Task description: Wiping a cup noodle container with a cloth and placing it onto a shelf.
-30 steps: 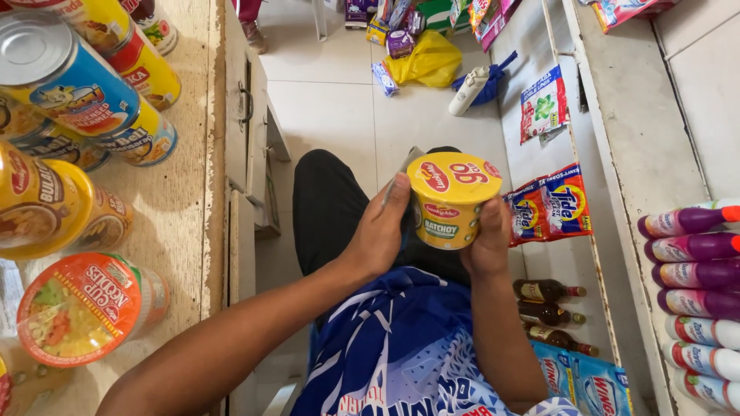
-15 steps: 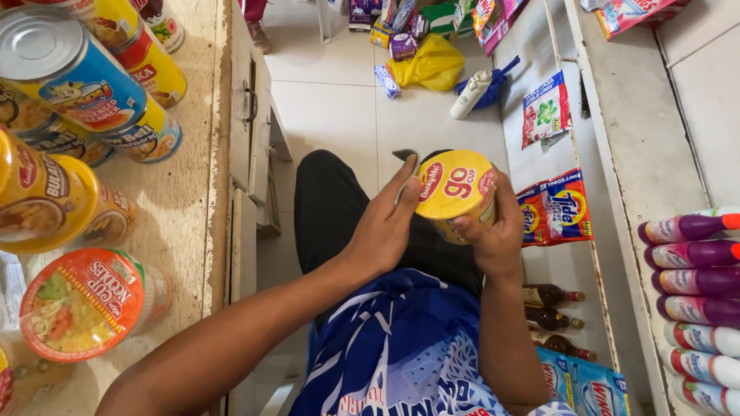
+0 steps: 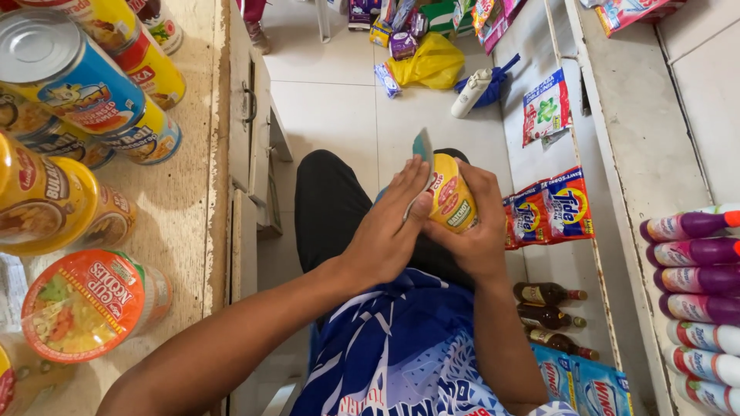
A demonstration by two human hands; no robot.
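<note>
— Several cans and cups crowd the left. What are they?

— On the wooden worktop (image 3: 185, 231) at the far left lie a blue-and-yellow can (image 3: 73, 73) with a silver lid and, beyond it, a red-and-yellow tin (image 3: 127, 42). Nearer sit a yellow noodle cup (image 3: 42, 200) and an orange-lidded noodle cup (image 3: 85, 304), both on their sides.

— And moving right?

— A white cabinet door (image 3: 258, 139) with a metal latch edges the worktop, then pale floor tiles (image 3: 331, 100). The person's black trouser leg (image 3: 327, 208) and blue patterned shirt (image 3: 385, 347) fill the near middle.

— Where is the thing being handled?

— In the middle, above the lap: a yellow cup of instant noodles (image 3: 451, 200), tipped on its side, its lid edge (image 3: 422, 146) pointing away. It is held between both hands.

— How do the hands stand?

— Left hand (image 3: 381, 239) presses against the cup's left side, fingers (image 3: 408, 189) stretched out nearly flat along it. Right hand (image 3: 478, 231) wraps the right side, fingers curled closed round the body.

— Further right?

— Beyond, on the far floor, a yellow plastic bag (image 3: 432, 65). On the wire rack hang red-and-blue detergent sachets (image 3: 547, 208), with brown bottles (image 3: 551, 312) lower down. At the far right edge lies a row of purple-capped white bottles (image 3: 694, 277).
</note>
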